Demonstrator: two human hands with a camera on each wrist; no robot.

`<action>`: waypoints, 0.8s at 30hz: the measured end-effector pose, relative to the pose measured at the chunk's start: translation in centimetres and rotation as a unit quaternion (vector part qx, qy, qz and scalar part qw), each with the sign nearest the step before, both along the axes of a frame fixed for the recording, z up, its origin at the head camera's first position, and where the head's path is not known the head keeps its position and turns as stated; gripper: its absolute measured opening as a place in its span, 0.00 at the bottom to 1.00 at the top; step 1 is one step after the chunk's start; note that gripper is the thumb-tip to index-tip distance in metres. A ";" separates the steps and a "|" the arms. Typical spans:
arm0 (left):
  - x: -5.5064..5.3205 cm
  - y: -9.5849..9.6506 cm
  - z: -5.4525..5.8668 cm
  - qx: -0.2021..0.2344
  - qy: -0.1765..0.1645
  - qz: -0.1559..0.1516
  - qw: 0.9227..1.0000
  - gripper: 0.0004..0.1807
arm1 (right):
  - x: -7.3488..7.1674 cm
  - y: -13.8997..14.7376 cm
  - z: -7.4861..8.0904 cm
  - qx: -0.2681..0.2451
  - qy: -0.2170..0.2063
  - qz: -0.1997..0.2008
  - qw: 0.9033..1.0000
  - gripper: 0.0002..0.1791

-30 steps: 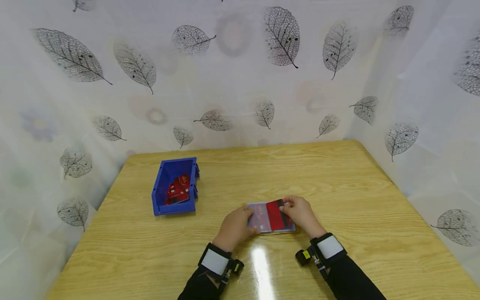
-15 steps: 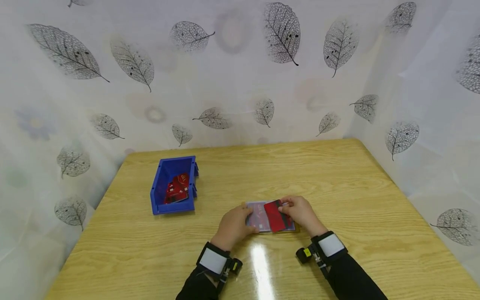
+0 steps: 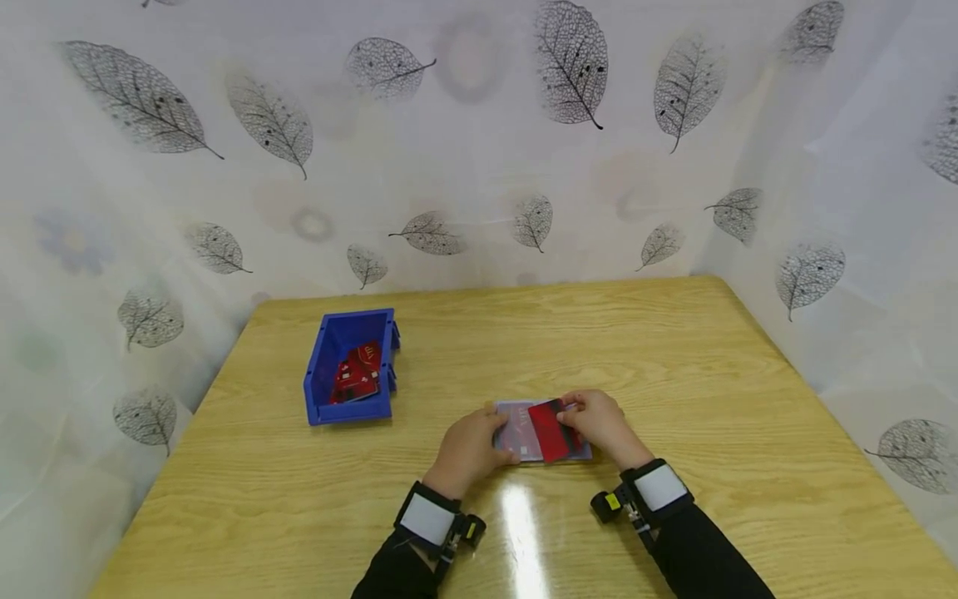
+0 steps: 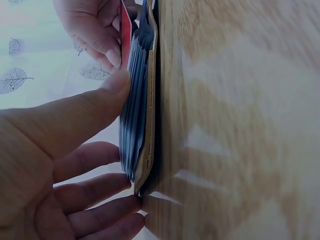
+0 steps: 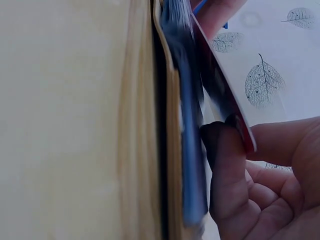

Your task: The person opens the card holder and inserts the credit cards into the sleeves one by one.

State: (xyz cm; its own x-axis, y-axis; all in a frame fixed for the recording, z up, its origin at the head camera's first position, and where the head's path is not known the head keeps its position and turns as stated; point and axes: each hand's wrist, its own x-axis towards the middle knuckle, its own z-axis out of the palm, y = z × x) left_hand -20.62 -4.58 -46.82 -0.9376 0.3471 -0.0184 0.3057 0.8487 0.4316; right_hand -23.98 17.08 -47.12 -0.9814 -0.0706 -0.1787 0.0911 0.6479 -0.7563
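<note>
A card holder (image 3: 521, 437) with a tan cover and a thick stack of clear sleeves lies spread on the table. Behind the clear plastic on its left side shows a reddish card with pale lettering. My left hand (image 3: 466, 449) holds the holder's left end, thumb (image 4: 107, 92) on the sleeves and fingers along the edge. Between thumb and fingertips, my right hand (image 3: 604, 426) pinches a red card (image 3: 549, 432) with a dark stripe, slanted over the holder's right half. In the right wrist view the card (image 5: 225, 85) stands at an angle off the sleeves, its far end close to them.
On the wooden table (image 3: 674, 349), a blue bin (image 3: 348, 413) with several red cards (image 3: 358, 374) stands at the back left. A white leaf-print curtain (image 3: 464, 166) surrounds the table's back and sides. Black cameras are strapped to both wrists.
In my right hand the red card has tilted, its top edge turning slightly left, within the first half second. Both hands stay nearly in place. The head view has shifted a little.
</note>
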 end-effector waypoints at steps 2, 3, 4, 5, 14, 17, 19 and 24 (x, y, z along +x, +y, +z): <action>0.0 -0.1 0.0 0.002 -0.001 0.000 1.000 0.35 | 0.0 0.3 -0.2 -0.010 0.000 -0.002 1.000 0.15; 0.1 -0.1 0.0 0.003 -0.003 0.001 1.000 0.35 | 0.0 0.4 -0.2 -0.015 -0.001 -0.001 1.000 0.15; 0.1 -0.2 0.0 0.005 -0.005 0.002 1.000 0.36 | 0.1 0.5 -0.3 -0.020 -0.001 0.000 1.000 0.15; 0.1 -0.2 0.0 0.006 -0.006 0.003 1.000 0.36 | 0.1 0.6 -0.3 -0.024 -0.001 0.002 1.000 0.15; 0.0 -0.2 -0.2 0.015 -0.017 0.003 1.000 0.36 | 0.4 1.1 -0.3 -0.051 -0.013 0.008 0.999 0.15; 0.1 -0.2 -0.2 0.016 -0.022 0.003 1.000 0.36 | 0.5 1.1 -0.3 -0.058 -0.018 0.011 0.998 0.15; 0.1 -0.2 -0.2 0.017 -0.024 0.003 1.000 0.36 | 0.5 1.1 -0.3 -0.058 -0.020 0.007 0.998 0.15; 0.0 -0.3 0.0 0.020 -0.021 -0.001 1.000 0.36 | 0.5 1.1 -0.3 -0.058 -0.015 0.007 0.998 0.15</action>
